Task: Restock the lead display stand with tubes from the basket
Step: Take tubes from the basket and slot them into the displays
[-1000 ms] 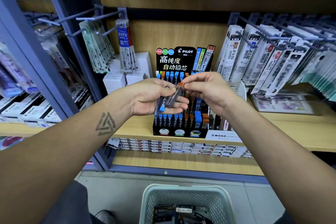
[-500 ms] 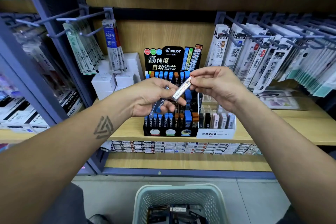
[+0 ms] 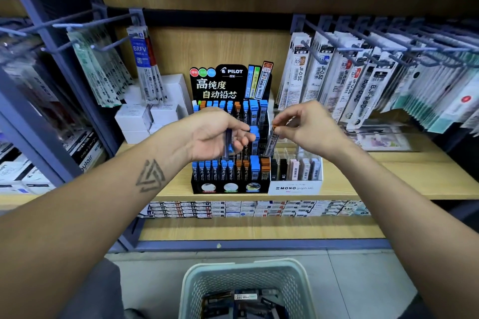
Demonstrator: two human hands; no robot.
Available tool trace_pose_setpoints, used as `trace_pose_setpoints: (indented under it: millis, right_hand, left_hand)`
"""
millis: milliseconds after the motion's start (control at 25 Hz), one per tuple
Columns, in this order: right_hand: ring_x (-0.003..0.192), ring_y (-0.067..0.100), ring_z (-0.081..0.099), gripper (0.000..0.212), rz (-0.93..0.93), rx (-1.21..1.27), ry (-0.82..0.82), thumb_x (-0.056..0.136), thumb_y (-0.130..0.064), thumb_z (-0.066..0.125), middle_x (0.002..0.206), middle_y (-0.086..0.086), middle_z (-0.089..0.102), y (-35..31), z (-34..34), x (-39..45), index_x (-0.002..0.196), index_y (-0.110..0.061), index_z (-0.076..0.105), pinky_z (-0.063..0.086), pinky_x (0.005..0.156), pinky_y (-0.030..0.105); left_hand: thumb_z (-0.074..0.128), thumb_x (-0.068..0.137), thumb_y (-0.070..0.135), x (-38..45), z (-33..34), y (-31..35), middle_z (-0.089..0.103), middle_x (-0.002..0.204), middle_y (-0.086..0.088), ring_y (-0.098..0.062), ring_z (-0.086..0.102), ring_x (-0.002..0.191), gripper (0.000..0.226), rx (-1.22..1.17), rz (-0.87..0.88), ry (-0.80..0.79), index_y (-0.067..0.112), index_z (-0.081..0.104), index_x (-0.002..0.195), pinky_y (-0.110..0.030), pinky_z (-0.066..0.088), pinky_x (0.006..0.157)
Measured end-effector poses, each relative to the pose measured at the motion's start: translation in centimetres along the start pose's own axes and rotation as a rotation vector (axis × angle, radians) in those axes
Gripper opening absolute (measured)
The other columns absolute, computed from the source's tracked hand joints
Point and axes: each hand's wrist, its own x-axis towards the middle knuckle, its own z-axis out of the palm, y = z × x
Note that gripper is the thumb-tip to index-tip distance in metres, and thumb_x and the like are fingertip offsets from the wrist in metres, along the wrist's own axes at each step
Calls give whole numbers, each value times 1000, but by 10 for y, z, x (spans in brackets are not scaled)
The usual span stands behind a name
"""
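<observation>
Head camera, only view here: the black display stand (image 3: 229,186) on the wooden shelf (image 3: 388,179) says PILOT up top with big Chinese lettering, and its tubes show HB. Right beside it, touching, sits a white box (image 3: 295,187) marked MONO graph MG. Hanging packs read BRFV on the left (image 3: 141,59) and JF-0.5, BJF-0.5 on the right (image 3: 344,77).

The right hand (image 3: 311,127) pinches an orange-capped tube (image 3: 272,141) by its top, hanging upright over the stand's right side. The left hand (image 3: 217,134) curls around a blue-capped tube (image 3: 229,141).

Half a second ago the hands were nearly touching with the tube slanted between them; now they're apart.

The basket (image 3: 248,285) sits on the floor below, more tubes inside.
</observation>
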Motion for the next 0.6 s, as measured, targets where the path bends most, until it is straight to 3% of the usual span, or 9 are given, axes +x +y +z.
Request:
trace_pose_setpoints:
  millis: [160, 320, 600]
  right_hand:
    - [77, 11, 72, 13, -31, -14, 68, 83, -15, 80, 79, -14, 72, -1, 3, 0, 88, -26, 77, 59, 82, 34]
    - [76, 2, 63, 14, -84, -198, -43, 86, -16, 78, 77, -22, 61, -6, 17, -8, 99, -22, 76, 50, 76, 22]
    - [88, 14, 64, 9, -118, -401, -187, 89, -19, 74, 87, -7, 67, -6, 26, -11, 97, -22, 77, 51, 80, 27]
  left_hand:
    - [45, 103, 1, 1, 0, -2, 70, 80, -21, -18, 61, 59, 23, -42, 3, 24, -10, 50, 122, -24, 54, 48]
    - [44, 104, 1, 5, 1, -3, 66, 78, -21, -11, 45, 45, 11, -77, 24, 42, 1, 44, 115, -16, 32, 33]
    - [47, 101, 1, 6, -2, -4, 67, 79, -17, -12, 50, 51, 19, 11, 21, -1, -1, 51, 120, -18, 36, 38]
